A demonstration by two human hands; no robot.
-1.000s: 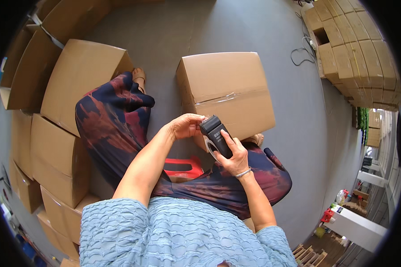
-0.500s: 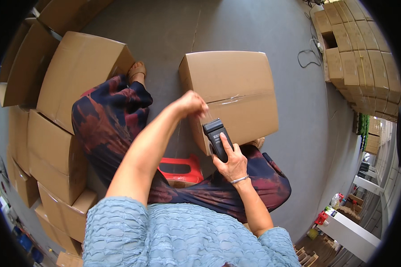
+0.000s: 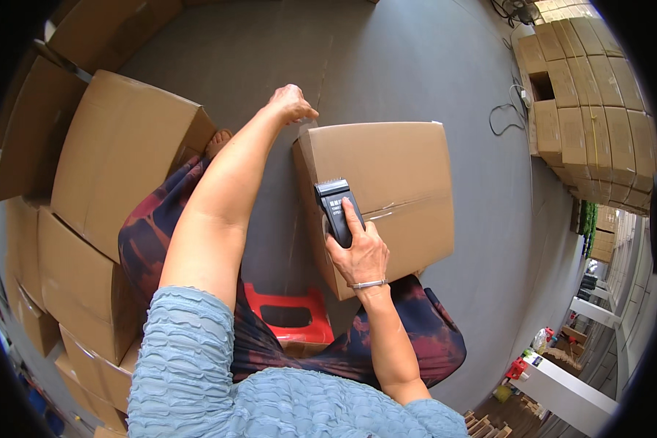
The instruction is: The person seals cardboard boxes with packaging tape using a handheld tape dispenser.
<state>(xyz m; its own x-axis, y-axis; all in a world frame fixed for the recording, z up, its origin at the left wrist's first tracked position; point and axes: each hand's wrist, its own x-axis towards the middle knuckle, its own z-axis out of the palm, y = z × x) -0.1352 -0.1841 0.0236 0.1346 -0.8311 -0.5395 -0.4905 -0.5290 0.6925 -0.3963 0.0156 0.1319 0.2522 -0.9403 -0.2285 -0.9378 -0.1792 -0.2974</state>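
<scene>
A closed brown cardboard box (image 3: 394, 160) stands on the floor in front of me, with shiny tape along part of the seam across its top. In my right hand (image 3: 365, 255) is a black tape dispenser (image 3: 336, 208), its toothed end pointing away from me over the box's left edge; the index finger lies along its top. My left hand (image 3: 290, 104) reaches out beyond the box's far left corner, fingers closed. A strip of clear tape (image 3: 309, 127) shows faintly between those fingers and that corner.
Between my legs stands a red plastic stool (image 3: 310, 325). Large cardboard boxes (image 3: 117, 153) are piled on my left. Strapped stacks of cartons (image 3: 584, 109) rise at the far right, with a cable (image 3: 505, 117) on the floor beside them. A white bench (image 3: 562, 387) stands at the lower right.
My left hand has moved away from me, from beside the dispenser to beyond the box's far left corner. My right hand and the dispenser have shifted slightly left and outward.
</scene>
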